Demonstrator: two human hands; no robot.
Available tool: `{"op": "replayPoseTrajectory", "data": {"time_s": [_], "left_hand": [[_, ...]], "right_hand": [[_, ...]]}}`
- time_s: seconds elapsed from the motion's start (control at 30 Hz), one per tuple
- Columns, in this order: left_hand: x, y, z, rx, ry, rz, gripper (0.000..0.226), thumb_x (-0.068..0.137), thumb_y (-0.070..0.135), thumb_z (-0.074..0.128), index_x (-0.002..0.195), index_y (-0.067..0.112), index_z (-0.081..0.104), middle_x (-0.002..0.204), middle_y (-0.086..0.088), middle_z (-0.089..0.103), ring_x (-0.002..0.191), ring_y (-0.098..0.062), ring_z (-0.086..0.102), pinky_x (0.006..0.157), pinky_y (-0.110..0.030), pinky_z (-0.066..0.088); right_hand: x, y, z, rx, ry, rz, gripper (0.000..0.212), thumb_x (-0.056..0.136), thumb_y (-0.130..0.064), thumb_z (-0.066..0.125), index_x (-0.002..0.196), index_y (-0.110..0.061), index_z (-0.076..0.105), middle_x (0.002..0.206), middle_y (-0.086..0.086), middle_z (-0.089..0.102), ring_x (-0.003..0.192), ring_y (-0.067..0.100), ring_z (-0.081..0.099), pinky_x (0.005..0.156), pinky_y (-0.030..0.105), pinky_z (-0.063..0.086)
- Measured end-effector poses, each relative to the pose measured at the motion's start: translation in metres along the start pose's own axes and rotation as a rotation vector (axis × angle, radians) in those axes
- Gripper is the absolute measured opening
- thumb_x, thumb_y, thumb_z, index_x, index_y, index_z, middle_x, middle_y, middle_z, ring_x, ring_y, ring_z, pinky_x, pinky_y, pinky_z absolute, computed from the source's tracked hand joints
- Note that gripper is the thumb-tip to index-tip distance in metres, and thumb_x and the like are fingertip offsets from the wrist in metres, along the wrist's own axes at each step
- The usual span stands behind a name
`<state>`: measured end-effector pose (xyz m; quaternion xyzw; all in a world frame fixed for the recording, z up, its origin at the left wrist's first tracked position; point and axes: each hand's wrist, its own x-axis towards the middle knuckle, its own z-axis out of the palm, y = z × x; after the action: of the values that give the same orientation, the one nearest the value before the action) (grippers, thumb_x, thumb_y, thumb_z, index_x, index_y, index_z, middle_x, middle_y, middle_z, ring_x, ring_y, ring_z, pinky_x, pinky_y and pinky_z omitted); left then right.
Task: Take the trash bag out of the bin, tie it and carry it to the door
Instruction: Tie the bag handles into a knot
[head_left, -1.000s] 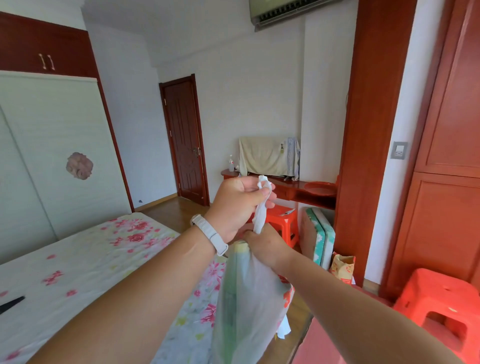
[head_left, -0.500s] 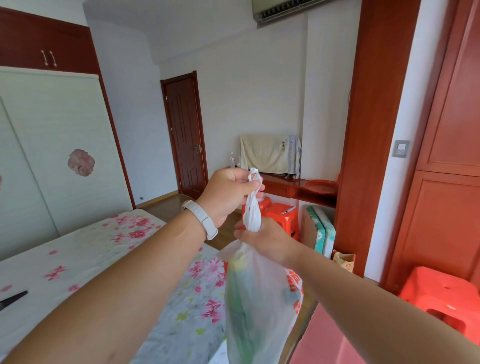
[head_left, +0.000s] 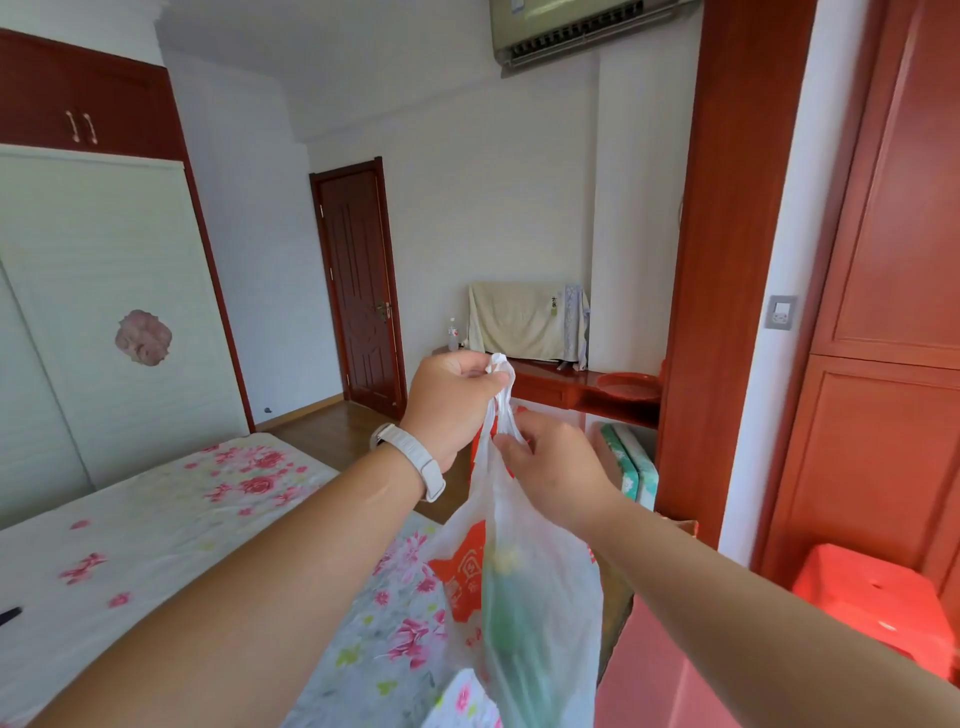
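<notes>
A thin, crinkled, translucent white plastic trash bag (head_left: 524, 587) with red print hangs in mid-air above the floral bed sheet (head_left: 171, 525), something green showing through its wall. The left hand (head_left: 452, 402), wristband (head_left: 415, 460) below it, is closed around the twisted top strands; the right hand (head_left: 550, 467) pinches the neck just beneath. Half a second ago the hands sat closer together; the bag now hangs more spread. The dark wooden door (head_left: 358, 291) stands well beyond.

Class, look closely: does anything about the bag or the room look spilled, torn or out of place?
Nothing stands out. The trash bag hangs intact, its neck gripped by the left hand and right hand; no spill shows on the bed.
</notes>
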<state>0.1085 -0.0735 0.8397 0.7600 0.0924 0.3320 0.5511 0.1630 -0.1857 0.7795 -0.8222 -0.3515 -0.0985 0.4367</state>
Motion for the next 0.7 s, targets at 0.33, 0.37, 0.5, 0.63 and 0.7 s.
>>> {"op": "replayPoseTrajectory", "data": {"time_s": [0.33, 0.37, 0.5, 0.63, 0.7], "left_hand": [[0.01, -0.002, 0.003, -0.018, 0.018, -0.01, 0.014, 0.081, 0.015, 0.07, 0.078, 0.028, 0.074, 0.081, 0.003, 0.075, 0.083, -0.017, 0.071, 0.084, -0.046, 0.058], [0.011, -0.002, 0.004, -0.025, 0.018, -0.023, 0.014, 0.081, 0.014, 0.07, 0.078, 0.027, 0.075, 0.081, 0.001, 0.075, 0.083, -0.02, 0.072, 0.083, -0.048, 0.058], [0.014, -0.008, 0.003, -0.019, 0.009, -0.041, 0.012, 0.079, 0.015, 0.071, 0.078, 0.025, 0.076, 0.083, -0.004, 0.076, 0.087, -0.028, 0.071, 0.08, -0.051, 0.058], [0.013, -0.014, -0.005, -0.062, -0.113, -0.017, 0.013, 0.083, 0.012, 0.07, 0.087, 0.025, 0.074, 0.081, 0.003, 0.074, 0.087, -0.019, 0.071, 0.084, -0.043, 0.058], [0.013, -0.013, -0.009, -0.072, -0.152, 0.01, 0.018, 0.085, 0.01, 0.068, 0.093, 0.025, 0.071, 0.08, 0.008, 0.071, 0.083, -0.011, 0.068, 0.08, -0.034, 0.058]], "right_hand": [[-0.014, -0.008, 0.018, -0.213, 0.239, -0.18, 0.047, 0.09, -0.036, 0.063, 0.13, -0.015, 0.049, 0.118, 0.003, 0.059, 0.107, 0.018, 0.055, 0.083, 0.026, 0.047], [-0.015, -0.008, 0.021, -0.183, 0.225, -0.159, 0.044, 0.091, -0.037, 0.062, 0.127, -0.016, 0.049, 0.114, 0.002, 0.06, 0.104, 0.018, 0.057, 0.081, 0.029, 0.05], [-0.011, -0.008, 0.026, -0.007, 0.211, -0.064, 0.022, 0.098, -0.028, 0.054, 0.116, -0.016, 0.053, 0.083, -0.001, 0.064, 0.077, 0.018, 0.063, 0.065, 0.033, 0.052], [-0.002, -0.003, 0.021, 0.154, 0.22, 0.013, 0.007, 0.098, -0.018, 0.053, 0.098, -0.02, 0.06, 0.083, -0.001, 0.07, 0.076, 0.009, 0.064, 0.066, 0.024, 0.05], [0.001, -0.004, 0.017, 0.228, 0.28, 0.064, 0.009, 0.097, -0.017, 0.056, 0.093, -0.024, 0.06, 0.079, -0.008, 0.068, 0.074, 0.004, 0.062, 0.063, 0.018, 0.047]]}}
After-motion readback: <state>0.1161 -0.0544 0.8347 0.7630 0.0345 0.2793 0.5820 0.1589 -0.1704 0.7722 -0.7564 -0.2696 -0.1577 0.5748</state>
